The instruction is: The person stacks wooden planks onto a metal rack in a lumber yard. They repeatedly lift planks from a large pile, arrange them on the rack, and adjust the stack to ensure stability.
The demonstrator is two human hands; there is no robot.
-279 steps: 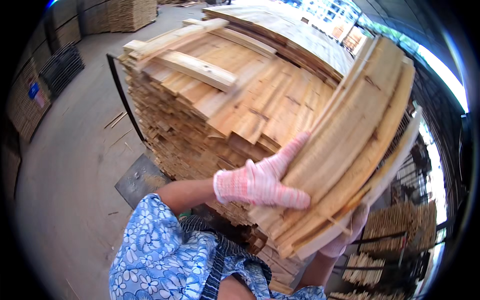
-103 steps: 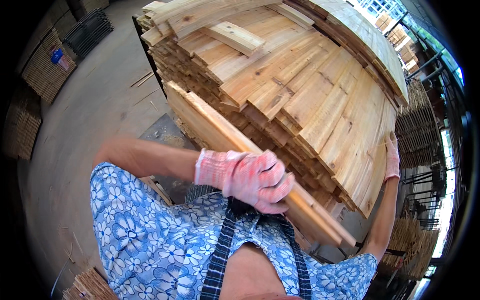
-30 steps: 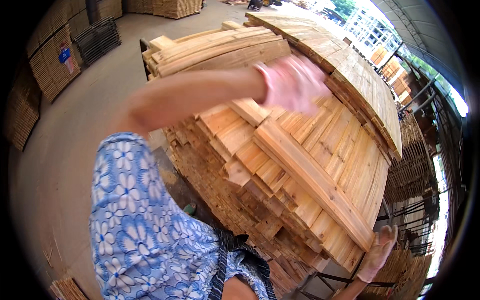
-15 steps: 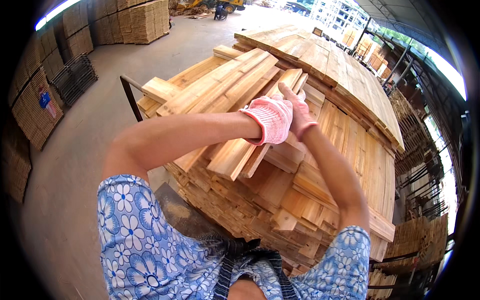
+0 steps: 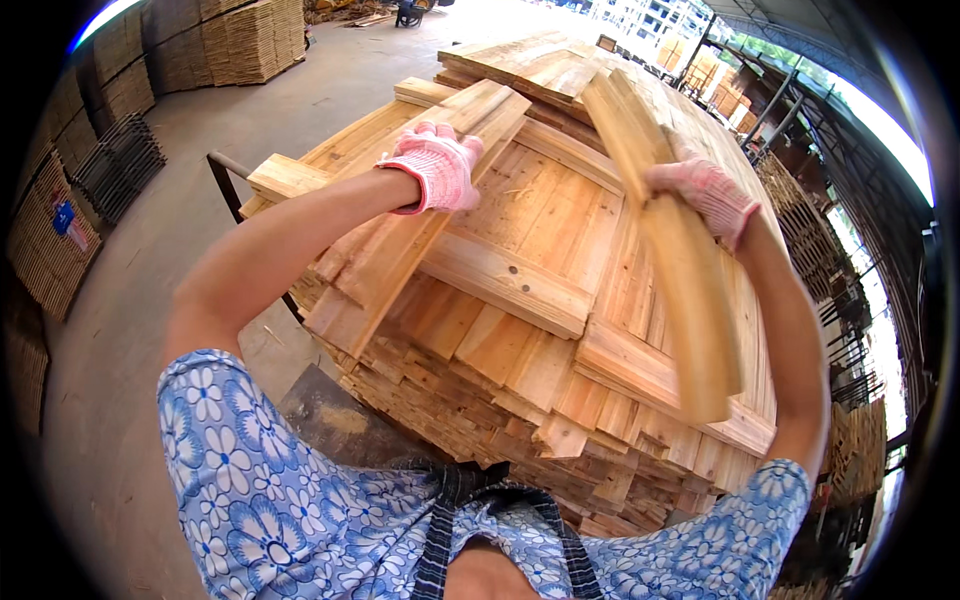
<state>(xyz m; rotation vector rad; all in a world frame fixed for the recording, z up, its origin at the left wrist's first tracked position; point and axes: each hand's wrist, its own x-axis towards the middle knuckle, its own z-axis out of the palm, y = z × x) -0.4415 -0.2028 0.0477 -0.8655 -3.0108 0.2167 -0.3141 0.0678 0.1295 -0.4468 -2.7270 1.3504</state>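
Note:
My right hand [image 5: 708, 196], in a pink knitted glove, is closed round a long wooden board [image 5: 690, 300]. This board is tilted above the right part of the stack and blurred by motion; there may be a second board against it. On the left, my left hand [image 5: 432, 168], gloved alike, lies over several loose boards [image 5: 385, 285] with its fingers curled onto the top one. Between the hands, a crosswise board [image 5: 510, 280] with dark knots rests on the flat layer of the wood stack [image 5: 570, 215].
A higher layer of boards [image 5: 550, 55] lies at the far side. A metal post [image 5: 225, 180] stands by the stack's left edge. Bundled timber [image 5: 250, 40] and dark racks [image 5: 118, 165] stand across the concrete floor [image 5: 130, 300]; more piles [image 5: 855, 450] are at right.
My hands have parted. The right hand has swung a board rightward off the loose boards, while the left has moved left onto those that stay. The crosswise board is now uncovered.

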